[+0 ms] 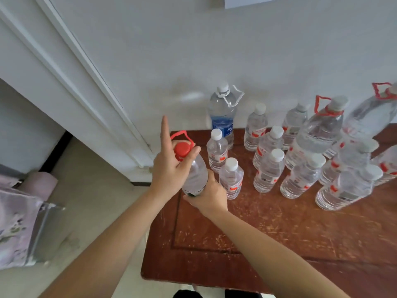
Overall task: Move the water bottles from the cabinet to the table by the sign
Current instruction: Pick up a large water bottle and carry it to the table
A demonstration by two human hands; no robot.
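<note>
A clear plastic water bottle [194, 175] with a red screw cap and a red loop handle is held in both hands. It is tilted, cap toward the upper left, over the left end of a scratched, reddish-brown wooden table [279, 233]. The neck below the cap is pinched by the left hand [169, 166] between the thumb and curled fingers, while its index finger [164, 130] is stretched straight up, free of the bottle. The lower body is gripped by the right hand [209, 195], whose fingers are curled round it. Whether the base touches the wood cannot be told, since it is hidden by that hand. Both forearms are extended from the lower edge of the view.

Just right of the right hand, 2 small white-capped bottles [231, 179] are stood close together. Behind them, at the white wall [257, 50], a taller blue-labelled bottle [222, 117] is placed. Further right, the far side of the table is crowded by a dense cluster of bottles [305, 168], some large with red handles. A broad stretch of scratched wood is seen between this cluster and the table's near edge. Beyond the left edge, pale floor [96, 211] and a white door frame [86, 82] are seen.
</note>
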